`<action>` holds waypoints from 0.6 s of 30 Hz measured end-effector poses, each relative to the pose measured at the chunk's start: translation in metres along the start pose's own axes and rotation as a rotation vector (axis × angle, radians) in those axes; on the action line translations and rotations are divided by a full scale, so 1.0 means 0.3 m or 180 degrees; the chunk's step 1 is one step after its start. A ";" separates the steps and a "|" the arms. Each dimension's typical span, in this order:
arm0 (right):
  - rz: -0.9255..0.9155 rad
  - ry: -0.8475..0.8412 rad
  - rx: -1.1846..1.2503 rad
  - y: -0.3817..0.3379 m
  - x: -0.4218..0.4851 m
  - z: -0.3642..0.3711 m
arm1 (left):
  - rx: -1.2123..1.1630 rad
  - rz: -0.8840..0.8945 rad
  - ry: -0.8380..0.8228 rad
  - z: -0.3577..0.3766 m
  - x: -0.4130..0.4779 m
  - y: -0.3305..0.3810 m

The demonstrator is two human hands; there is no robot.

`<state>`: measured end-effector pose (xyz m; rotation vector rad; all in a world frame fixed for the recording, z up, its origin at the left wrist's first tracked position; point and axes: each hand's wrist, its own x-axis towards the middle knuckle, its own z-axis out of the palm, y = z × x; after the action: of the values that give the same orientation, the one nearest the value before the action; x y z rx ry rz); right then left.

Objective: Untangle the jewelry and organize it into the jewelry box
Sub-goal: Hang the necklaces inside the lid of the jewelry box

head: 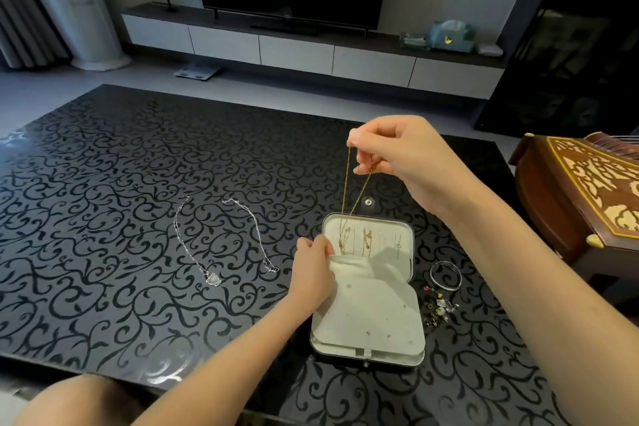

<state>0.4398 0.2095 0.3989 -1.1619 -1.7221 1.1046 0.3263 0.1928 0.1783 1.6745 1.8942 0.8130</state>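
Bare left grip [313,273], bare right grip [397,152], bare forearms [518,270], bare knee [79,401]

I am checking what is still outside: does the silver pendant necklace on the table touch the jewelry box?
Apart. The head view shows a strip of patterned table between the silver pendant necklace and the jewelry box.

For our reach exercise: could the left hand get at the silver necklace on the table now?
Probably yes: nothing lies between the left hand and the silver necklace, though it must first release the cloth flap it holds.
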 end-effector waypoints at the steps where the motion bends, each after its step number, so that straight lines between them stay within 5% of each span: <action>1: -0.0011 0.0030 -0.0005 0.002 0.008 -0.001 | -0.0072 0.0058 0.0090 0.003 -0.005 -0.005; 18: 0.0031 -0.0052 -0.0318 0.077 0.051 0.042 | -0.0743 0.0560 0.0693 0.024 -0.056 -0.036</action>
<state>0.4306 0.2259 0.3749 -1.2266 -1.8036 1.0465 0.3259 0.1762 0.1651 1.6778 1.7239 1.2808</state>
